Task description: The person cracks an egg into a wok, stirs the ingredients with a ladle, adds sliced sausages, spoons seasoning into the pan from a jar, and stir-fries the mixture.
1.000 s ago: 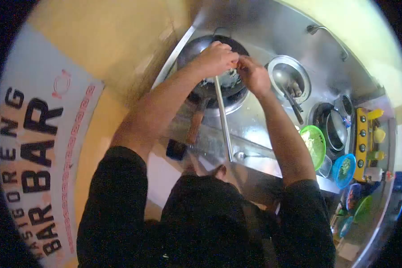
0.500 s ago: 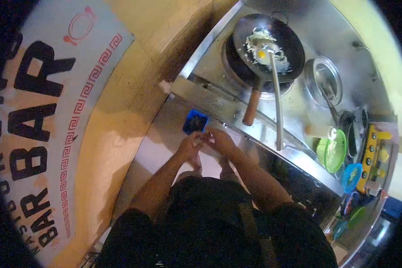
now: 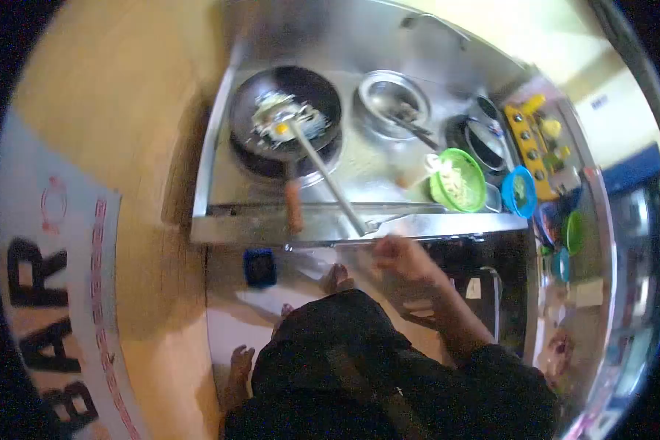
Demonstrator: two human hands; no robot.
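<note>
My left hand (image 3: 243,361) hangs low at my left side, its fingers apart and nothing in them. In front of the counter edge my right hand (image 3: 403,258) is raised and blurred, near the end of a long metal ladle (image 3: 330,183); whether it touches the handle or holds anything cannot be made out. The ladle's head rests in a dark wok (image 3: 323,92) with a wooden handle (image 3: 293,207). Inside the wok lie an egg with a yellow yolk (image 3: 281,128) and pale shreds.
A metal pot (image 3: 393,104) with a utensil stands right of the wok. Further right are a green basket (image 3: 457,180), a blue bowl (image 3: 519,192), a dark pan (image 3: 486,144) and a yellow panel with knobs (image 3: 528,144). A blue bin (image 3: 259,268) is on the floor.
My hands, together over the wok and then above the bin, have parted. The left dropped to my side; the right moved toward the counter edge. An egg now shows in the wok.
</note>
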